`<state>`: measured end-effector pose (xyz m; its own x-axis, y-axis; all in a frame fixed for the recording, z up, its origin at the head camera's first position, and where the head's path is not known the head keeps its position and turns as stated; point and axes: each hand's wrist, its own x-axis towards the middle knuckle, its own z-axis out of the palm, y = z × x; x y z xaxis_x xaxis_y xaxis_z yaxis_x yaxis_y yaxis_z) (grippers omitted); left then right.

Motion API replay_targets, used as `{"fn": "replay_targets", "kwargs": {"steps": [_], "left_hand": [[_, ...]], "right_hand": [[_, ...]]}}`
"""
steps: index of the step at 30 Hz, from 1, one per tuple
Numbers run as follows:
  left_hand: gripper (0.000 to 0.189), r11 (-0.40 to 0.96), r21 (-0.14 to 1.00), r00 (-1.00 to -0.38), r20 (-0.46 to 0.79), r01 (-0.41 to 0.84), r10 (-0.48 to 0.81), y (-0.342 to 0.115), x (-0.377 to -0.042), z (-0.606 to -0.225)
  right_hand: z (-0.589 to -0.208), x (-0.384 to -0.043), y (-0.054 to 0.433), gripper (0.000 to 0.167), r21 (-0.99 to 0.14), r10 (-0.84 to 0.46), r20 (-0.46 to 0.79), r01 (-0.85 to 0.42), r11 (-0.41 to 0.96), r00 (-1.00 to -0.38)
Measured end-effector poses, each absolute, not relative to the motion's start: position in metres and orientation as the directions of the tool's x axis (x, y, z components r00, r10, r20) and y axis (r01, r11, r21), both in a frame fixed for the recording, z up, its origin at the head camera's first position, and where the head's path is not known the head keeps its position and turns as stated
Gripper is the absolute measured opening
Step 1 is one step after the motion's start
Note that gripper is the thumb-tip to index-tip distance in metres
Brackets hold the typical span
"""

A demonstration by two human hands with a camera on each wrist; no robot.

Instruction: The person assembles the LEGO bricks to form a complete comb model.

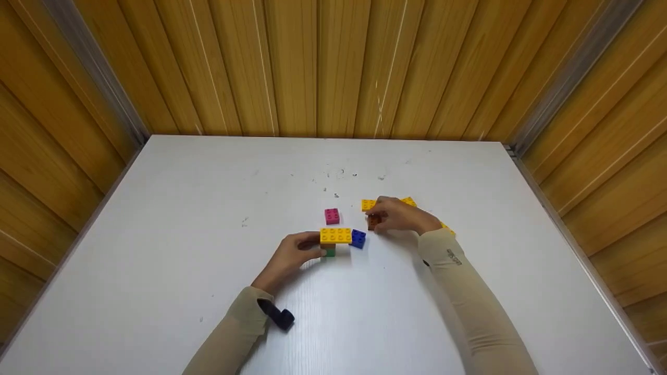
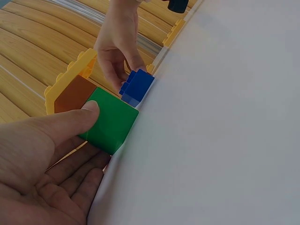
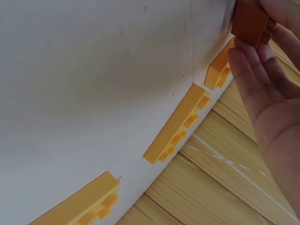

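In the head view my left hand [image 1: 288, 256] grips a small stack of toy building bricks standing on the table. A green brick [image 2: 111, 119] is at its base, a brown brick [image 2: 72, 96] in the middle, and a longer yellow brick [image 1: 335, 236] on top, overhanging to the right. The left thumb presses the green side. To the right, my right hand [image 1: 400, 215] pinches another brown brick [image 3: 251, 22] between thumb and fingers. Whether that brick touches the table I cannot tell. A blue brick [image 1: 358, 238] lies between the hands, close beside the stack.
A pink brick [image 1: 332, 216] sits on the white table [image 1: 208, 208] behind the stack. Several yellow bricks [image 3: 176, 124] lie around the right hand, partly hidden by it in the head view. Wood-patterned walls [image 1: 292, 67] border the table's back and sides.
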<state>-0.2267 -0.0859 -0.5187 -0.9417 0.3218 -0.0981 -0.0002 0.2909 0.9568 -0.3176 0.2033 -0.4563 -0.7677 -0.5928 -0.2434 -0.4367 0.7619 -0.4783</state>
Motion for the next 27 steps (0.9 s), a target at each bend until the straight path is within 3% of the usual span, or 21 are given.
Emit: {"fn": "replay_targets", "kwargs": {"steps": [27], "left_hand": [[0.047, 0.327, 0.945, -0.945, -0.082, 0.028, 0.316, -0.086, -0.226, -0.516]], "right_hand": [[-0.441, -0.313, 0.194, 0.042, -0.515, -0.62, -0.155, -0.473, 0.715, -0.769]]}}
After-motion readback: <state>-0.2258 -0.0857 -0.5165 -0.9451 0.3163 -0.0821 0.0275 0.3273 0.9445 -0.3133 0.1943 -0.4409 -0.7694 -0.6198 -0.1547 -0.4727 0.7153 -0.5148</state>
